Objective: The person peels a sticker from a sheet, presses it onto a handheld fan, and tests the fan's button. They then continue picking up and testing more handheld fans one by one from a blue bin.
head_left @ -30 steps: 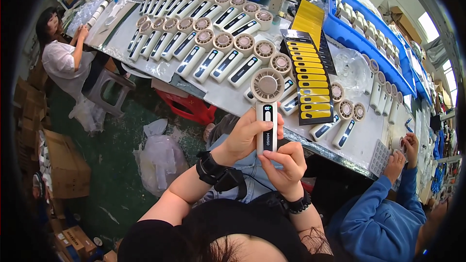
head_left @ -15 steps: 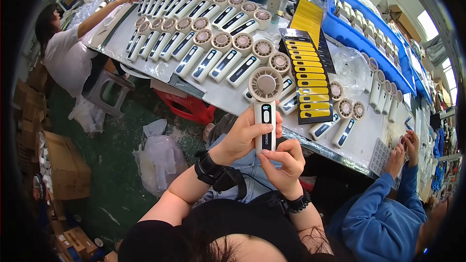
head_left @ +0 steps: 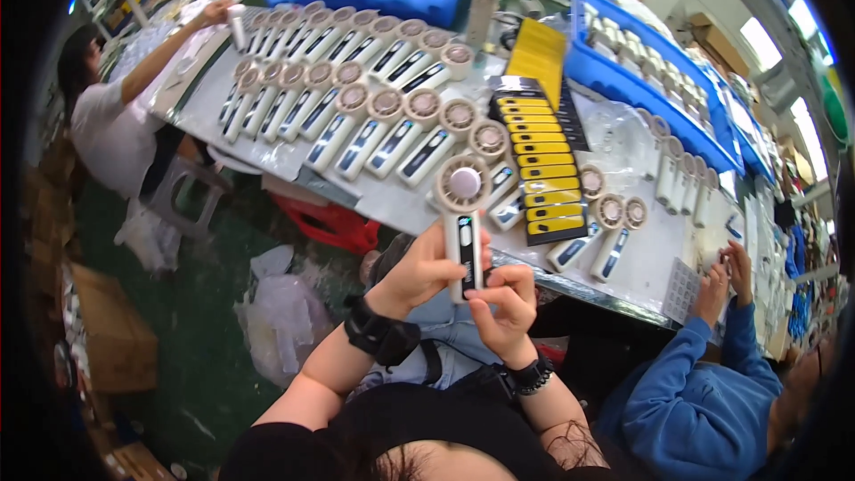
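A white handheld fan (head_left: pixel 464 185) with a beige round head and a dark front panel is upright in front of me. My left hand (head_left: pixel 419 269) wraps round its handle, thumb across the front. At the handle's lower end, my right hand (head_left: pixel 504 310) pinches with thumb and forefinger against the panel's edge. Whether a film lies between those fingertips is too small to tell. Just beyond, a black sheet with yellow stickers (head_left: pixel 543 160) lies on the table (head_left: pixel 356 200), beside more handheld fans (head_left: pixel 423 147) standing in slanting rows.
Blue bins (head_left: pixel 436 9) filled with fan parts line the back. A person in white (head_left: pixel 116 134) reaches across at the far left; another in blue (head_left: pixel 704 410) works at the right. A red stool (head_left: pixel 325 223), a grey stool (head_left: pixel 187 196) and a plastic bag (head_left: pixel 280 307) stand below.
The view has shifted, so the scene sits slightly left and lower. My hands keep their hold on the fan. The person at far left now has a white fan lifted from the row.
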Motion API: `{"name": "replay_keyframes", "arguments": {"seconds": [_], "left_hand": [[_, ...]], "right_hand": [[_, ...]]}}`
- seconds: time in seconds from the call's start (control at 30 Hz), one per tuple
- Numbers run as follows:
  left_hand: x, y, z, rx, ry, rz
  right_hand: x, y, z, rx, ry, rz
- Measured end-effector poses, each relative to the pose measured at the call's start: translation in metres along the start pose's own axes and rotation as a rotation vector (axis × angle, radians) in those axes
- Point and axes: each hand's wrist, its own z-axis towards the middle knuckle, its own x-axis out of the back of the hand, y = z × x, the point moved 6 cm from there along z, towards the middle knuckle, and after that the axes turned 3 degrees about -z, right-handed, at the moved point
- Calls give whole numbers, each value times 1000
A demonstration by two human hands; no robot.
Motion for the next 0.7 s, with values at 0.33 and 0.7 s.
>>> {"name": "replay_keyframes", "arguments": {"seconds": [0.33,0.7], "left_hand": [[-15,4,-5,24,41,-198],[0,7,0,-94,179,156]], "right_hand": [[-23,23,6,-325,-144,401],[-11,18,-1,-359,-350,551]]}}
